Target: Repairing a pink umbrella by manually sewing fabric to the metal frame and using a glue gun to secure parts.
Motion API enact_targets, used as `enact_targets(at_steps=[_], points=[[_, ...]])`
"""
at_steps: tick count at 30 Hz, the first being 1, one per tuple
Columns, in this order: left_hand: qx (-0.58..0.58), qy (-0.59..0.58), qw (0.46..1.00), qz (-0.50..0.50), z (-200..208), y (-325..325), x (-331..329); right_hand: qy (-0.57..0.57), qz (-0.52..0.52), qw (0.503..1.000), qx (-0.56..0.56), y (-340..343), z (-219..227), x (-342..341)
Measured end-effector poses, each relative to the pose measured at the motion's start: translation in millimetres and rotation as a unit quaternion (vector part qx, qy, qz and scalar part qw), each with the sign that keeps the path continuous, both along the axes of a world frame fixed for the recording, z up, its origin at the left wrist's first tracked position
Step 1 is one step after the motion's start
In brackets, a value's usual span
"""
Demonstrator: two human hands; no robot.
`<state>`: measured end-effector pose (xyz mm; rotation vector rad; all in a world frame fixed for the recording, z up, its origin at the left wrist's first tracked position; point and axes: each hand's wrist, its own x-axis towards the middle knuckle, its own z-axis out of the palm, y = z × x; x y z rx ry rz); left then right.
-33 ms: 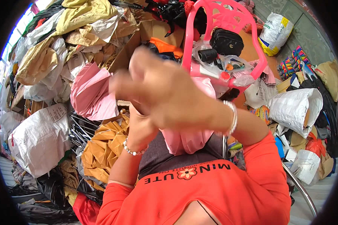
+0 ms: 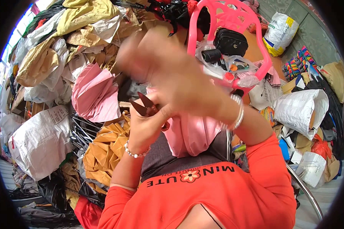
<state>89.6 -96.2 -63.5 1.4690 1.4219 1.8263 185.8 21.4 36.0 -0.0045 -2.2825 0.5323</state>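
Note:
My left hand is closed around a dark red-brown thing with two pointed tips, in front of my chest. Most of that thing is hidden by my fingers; its kind is unclear. My right hand is raised above and beyond the left, smeared by motion, so its fingers cannot be read. Pink pleated cloth lies over my lap, under both hands and partly hidden by my right forearm. More pink folded cloth sits beside my left hand, near mustard-brown folded cloth.
A pink plastic chair ahead bears a black pouch, a black thread spool and plastic bags. Heaped wrappings and cloths rise at the left, with black rods. At the right stand a white sack and a curved metal tube.
My right hand has moved up and away from the left, blurred in both frames. The dark pointed tips in my left hand now show.

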Motion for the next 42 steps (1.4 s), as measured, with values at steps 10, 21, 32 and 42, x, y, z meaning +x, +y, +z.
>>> enact_targets(at_steps=[10,21,32,42], points=[[-0.11,-0.298,0.934,-0.164,-4.9,-23.1,-25.7,0.509,-0.044,0.762,-0.397,243.0,9.6,209.0],[-0.186,-0.265,0.925,-0.197,-12.5,-35.1,-62.4,0.019,-0.612,0.758,0.226,263.6,-80.5,389.8],[-0.143,-0.29,0.929,-0.178,-25.6,-15.6,-40.2,-0.044,-0.156,0.97,-0.184,41.3,-30.6,129.4],[-0.066,-0.342,0.919,-0.183,-25.2,0.5,-12.2,-0.113,-0.171,0.976,-0.068,-23.0,-73.3,67.4]])
